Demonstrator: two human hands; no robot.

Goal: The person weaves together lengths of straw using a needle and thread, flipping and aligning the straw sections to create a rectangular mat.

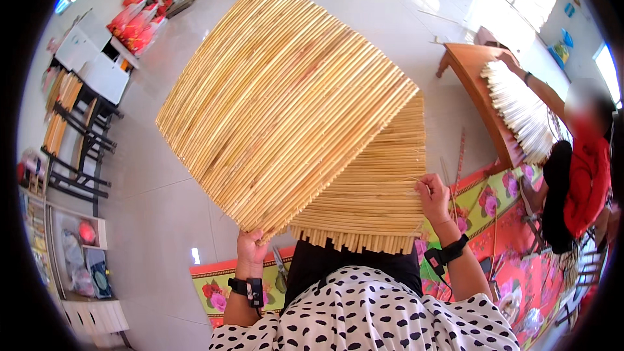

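A large square mat of straw-coloured reed stalks (286,104) stands tilted over my lap, its stalks running diagonally. My left hand (251,245) is closed on its lowest corner. Partly covered by it is a second reed mat (364,201), lying across my thighs with uneven stalk ends toward me. Whether the two mats are joined is hidden. At the lower mat's right edge, my right hand (434,195) is closed in a pinch, with thin pale strands at the fingertips.
Scissors (280,270) lie left of my lap on a red floral floor mat (209,286). To the right, a person in red (588,182) reaches over white stalks (520,114) on a wooden table (478,91). Folded tables (81,123) and a shelf (75,240) stand at left.
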